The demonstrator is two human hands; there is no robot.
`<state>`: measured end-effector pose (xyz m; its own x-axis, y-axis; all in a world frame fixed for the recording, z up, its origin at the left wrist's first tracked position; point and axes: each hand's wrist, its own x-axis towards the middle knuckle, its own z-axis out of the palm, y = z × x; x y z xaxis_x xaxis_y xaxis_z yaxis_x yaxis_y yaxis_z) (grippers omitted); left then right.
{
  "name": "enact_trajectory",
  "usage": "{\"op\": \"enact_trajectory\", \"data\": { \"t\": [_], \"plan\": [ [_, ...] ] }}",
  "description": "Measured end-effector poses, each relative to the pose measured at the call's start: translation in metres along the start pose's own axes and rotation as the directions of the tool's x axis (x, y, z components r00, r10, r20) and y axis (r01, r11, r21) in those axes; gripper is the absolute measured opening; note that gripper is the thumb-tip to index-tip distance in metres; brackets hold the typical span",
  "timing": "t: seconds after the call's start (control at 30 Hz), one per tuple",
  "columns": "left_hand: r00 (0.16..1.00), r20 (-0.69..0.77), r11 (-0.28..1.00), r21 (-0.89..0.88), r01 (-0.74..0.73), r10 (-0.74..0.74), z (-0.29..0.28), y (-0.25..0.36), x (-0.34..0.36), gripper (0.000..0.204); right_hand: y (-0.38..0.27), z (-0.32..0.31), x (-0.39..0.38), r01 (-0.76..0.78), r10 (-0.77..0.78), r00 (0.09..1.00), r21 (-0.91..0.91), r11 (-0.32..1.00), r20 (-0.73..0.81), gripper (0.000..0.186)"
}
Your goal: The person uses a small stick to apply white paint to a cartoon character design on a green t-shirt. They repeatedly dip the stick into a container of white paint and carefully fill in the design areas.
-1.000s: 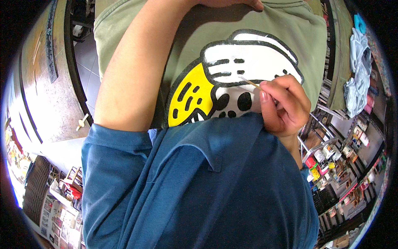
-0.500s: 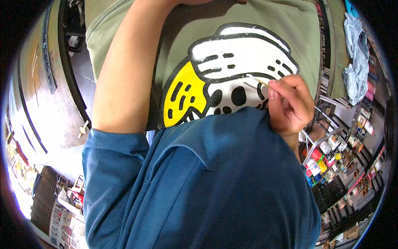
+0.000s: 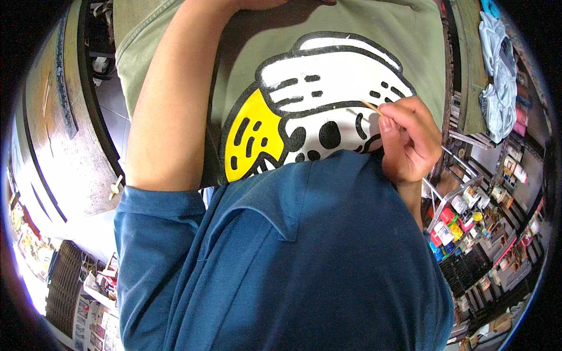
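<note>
An olive green fabric (image 3: pixel 421 47) is spread before me, bearing a cartoon print: a white banded shape (image 3: pixel 333 70) with black outlines and dashes, a yellow shape (image 3: pixel 246 128) and a white part with black spots below. My right hand (image 3: pixel 410 137) pinches a thin wooden stick (image 3: pixel 370 105), its tip over the white band's lower right edge; whether it touches is unclear. My left forearm crosses the fabric's left side, and my left hand (image 3: pixel 269 3) lies at the top edge of the view, mostly cut off, its fingers hidden.
A worn metal surface (image 3: pixel 70 164) stands at left, beside tiled floor. Pale blue cloth (image 3: pixel 496 88) lies at the upper right. Paint pots and bottles (image 3: pixel 453 225) crowd racks at lower right, near a metal frame. My blue shirt fills the lower middle.
The stick and my right hand have moved rightward along the print's white band. The fabric and surroundings have shifted left in the view. My left arm stays across the fabric.
</note>
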<state>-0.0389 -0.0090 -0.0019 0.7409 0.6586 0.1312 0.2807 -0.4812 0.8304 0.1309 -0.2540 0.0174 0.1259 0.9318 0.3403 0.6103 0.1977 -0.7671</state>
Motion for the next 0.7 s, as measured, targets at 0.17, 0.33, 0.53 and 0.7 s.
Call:
{"op": "enact_trajectory", "data": {
  "t": [0.17, 0.33, 0.53, 0.7],
  "plan": [
    [0.992, -0.023, 0.990, 0.067, -0.123, 0.124, 0.000, 0.010, -0.006, 0.018, 0.002, 0.012, 0.010, 0.040, -0.048, 0.996, -0.096, 0.995, -0.080, 0.018],
    [0.999, 0.000, 0.999, -0.005, -0.048, 0.048, 0.000, -0.001, 0.001, 0.020, 0.004, 0.021, 0.023, 0.112, -0.123, 0.990, -0.161, 0.981, -0.061, 0.017],
    [0.993, -0.025, 0.993, 0.014, -0.117, 0.117, 0.000, -0.002, 0.002, 0.020, 0.014, 0.025, 0.027, 0.098, -0.101, 0.995, -0.107, 0.989, -0.025, 0.015],
    [0.997, -0.009, 0.997, 0.025, -0.079, 0.079, -0.002, 0.003, 0.001, 0.019, 0.013, 0.023, 0.026, 0.014, -0.017, 0.999, -0.080, 0.997, -0.038, 0.014]
  ]
}}
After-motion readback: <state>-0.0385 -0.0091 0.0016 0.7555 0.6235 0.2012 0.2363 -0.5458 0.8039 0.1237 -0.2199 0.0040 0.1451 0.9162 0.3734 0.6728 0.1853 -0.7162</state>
